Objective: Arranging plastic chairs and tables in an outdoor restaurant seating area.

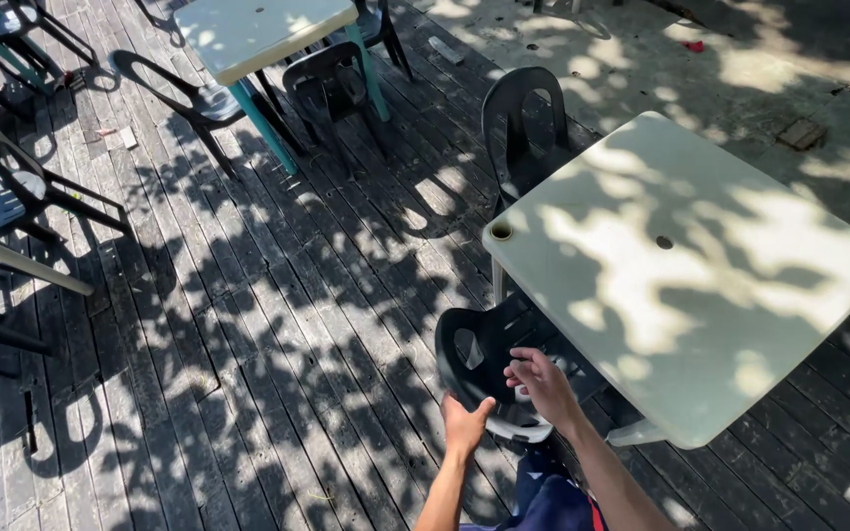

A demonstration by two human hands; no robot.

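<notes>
A black plastic chair [479, 359] stands tucked against the near side of a square white plastic table [691, 265]. My left hand [464, 425] rests on the chair's back rim, fingers curled over its edge. My right hand [541, 383] hovers over the chair's seat and backrest with fingers bent and spread, close to the chair; whether it touches is unclear. It holds nothing that I can see.
A second black chair [526, 123] stands at the table's far side. Another white table with teal legs [253, 34] and black chairs [332, 88] stand further back. More chairs [12, 192] line the left edge. Dark wooden decking [248, 334] lies underfoot, concrete paving at upper right.
</notes>
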